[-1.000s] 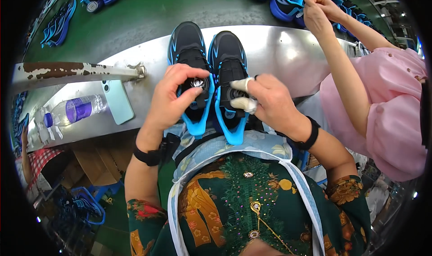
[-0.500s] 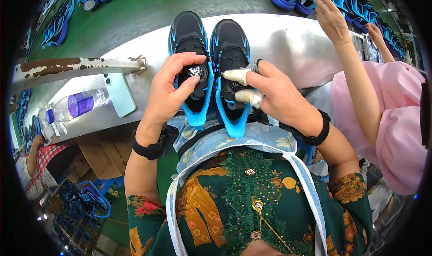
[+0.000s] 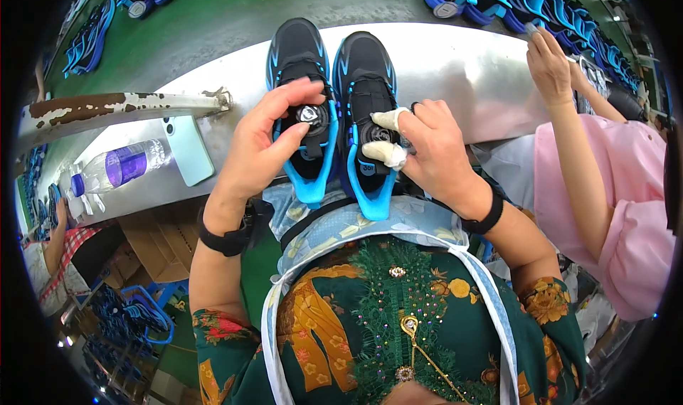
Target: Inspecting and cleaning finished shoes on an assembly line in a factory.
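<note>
Hands (image 3: 267, 145) (image 3: 434, 149) on dials of 2 black-and-blue shoes (image 3: 334, 71).

She wears a dark green floral top with short sleeves under a pale blue apron (image 3: 370, 224); black bands circle both wrists, and white tape wraps two fingertips (image 3: 384, 152) of the right hand (image 3: 437, 152), toward twelve o'clock

Two black-blue dial-lace shoes (image 3: 334, 113) side by side, toes away.
</note>
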The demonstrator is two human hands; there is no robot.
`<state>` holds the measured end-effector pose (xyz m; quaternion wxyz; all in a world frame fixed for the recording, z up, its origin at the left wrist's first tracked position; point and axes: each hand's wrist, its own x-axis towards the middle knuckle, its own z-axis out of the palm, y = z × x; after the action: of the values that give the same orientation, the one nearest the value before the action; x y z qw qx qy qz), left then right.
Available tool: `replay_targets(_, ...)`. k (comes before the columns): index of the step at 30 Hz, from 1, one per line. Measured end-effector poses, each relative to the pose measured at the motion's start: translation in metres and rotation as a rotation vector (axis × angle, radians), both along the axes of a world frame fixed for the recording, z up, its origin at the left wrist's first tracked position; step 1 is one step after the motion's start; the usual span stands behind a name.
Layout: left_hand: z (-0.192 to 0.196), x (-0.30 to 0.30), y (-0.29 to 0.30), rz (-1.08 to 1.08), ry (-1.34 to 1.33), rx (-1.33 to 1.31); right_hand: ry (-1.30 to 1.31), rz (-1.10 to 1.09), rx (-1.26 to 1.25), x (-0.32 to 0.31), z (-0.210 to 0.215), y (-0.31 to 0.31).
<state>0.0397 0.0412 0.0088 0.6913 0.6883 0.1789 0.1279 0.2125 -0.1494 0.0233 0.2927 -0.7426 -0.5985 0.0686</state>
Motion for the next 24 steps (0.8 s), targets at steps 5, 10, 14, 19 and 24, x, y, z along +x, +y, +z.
replay_targets(5, 0.005, 0.007, -0.006, 0.042, 0.172, 0.444, 0.124, 0.08, -0.029, 0.018, 0.019, 0.014)
replay_targets(10, 0.007, 0.011, -0.01, 0.124, -0.086, 0.275, 0.14, 0.096, -0.067, 0.033, 0.019, 0.041)
replay_targets(14, -0.001, 0.006, -0.003, 0.037, 0.106, 0.367, 0.218, 0.155, -0.115, 0.04, -0.001, 0.08)
replay_targets(19, 0.005, 0.01, -0.005, 0.055, 0.01, 0.452, 0.104, 0.296, -0.253, 0.042, -0.02, 0.104)
replay_targets(24, -0.004, 0.003, 0.018, -0.196, -0.041, 0.23, 0.166, 0.303, -0.192, 0.039, -0.016, 0.11)
